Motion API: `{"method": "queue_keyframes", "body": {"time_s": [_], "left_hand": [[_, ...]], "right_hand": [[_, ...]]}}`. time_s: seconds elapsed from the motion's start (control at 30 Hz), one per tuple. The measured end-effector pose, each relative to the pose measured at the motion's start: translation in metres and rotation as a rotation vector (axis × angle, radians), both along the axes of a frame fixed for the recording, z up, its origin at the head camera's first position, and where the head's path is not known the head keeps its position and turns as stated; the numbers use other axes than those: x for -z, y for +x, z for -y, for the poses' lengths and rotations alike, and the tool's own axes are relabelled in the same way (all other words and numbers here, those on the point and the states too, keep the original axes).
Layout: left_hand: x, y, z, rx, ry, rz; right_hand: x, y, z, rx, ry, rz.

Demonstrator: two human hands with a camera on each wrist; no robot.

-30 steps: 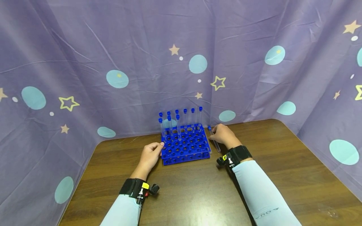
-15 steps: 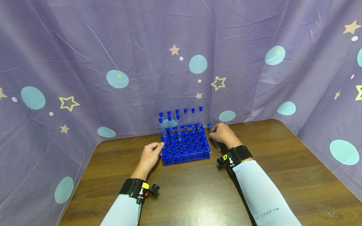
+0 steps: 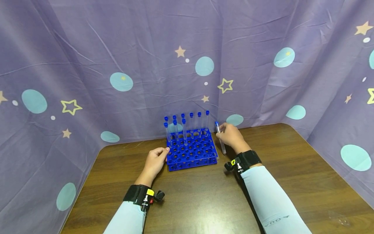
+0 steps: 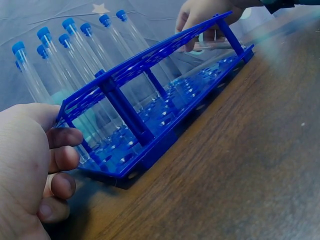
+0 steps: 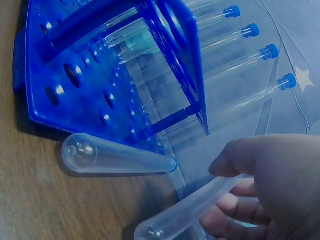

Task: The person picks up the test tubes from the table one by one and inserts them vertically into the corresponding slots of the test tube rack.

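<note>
A blue test tube rack (image 3: 193, 160) stands on the table, with several clear tubes (image 3: 184, 132) with blue caps upright in its back and left holes. My left hand (image 3: 154, 162) grips the rack's left side, the thumb on the top plate and the index finger curled beneath it in the left wrist view. To the right of the rack, my right hand (image 3: 232, 137) pinches a capped test tube (image 3: 222, 146) between thumb and fingers. It is tilted, cap end up, its rounded bottom low over the table. Another test tube (image 5: 117, 156) lies beside the rack in the right wrist view.
The brown wooden table (image 3: 187, 201) reaches back to a purple curtain (image 3: 157, 48) printed with stars and spots, close behind the rack. A small clear object (image 3: 342, 221) lies at the table's front right. Both wrists carry black straps with cameras.
My right hand has raised the test tube from lying low beside the rack; its cap end has risen and it now stands at a steeper tilt. My left hand has stayed on the rack.
</note>
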State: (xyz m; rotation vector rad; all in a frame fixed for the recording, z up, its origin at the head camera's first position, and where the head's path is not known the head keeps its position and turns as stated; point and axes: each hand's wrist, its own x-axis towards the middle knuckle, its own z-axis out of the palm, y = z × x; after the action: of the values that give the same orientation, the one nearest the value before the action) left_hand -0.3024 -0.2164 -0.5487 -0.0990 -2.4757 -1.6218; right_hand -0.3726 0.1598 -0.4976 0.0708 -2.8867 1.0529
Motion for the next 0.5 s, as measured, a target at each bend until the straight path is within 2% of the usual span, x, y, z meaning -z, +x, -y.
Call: {"method": "queue_keyframes", "body": {"time_s": [0.5], "left_hand": [[-0.0009, 0.0002, -0.0006, 0.002, 0.008, -0.006]], "right_hand": [[0.0013, -0.0022, 0.0019, 0.042, -0.095, -0.242]]}}
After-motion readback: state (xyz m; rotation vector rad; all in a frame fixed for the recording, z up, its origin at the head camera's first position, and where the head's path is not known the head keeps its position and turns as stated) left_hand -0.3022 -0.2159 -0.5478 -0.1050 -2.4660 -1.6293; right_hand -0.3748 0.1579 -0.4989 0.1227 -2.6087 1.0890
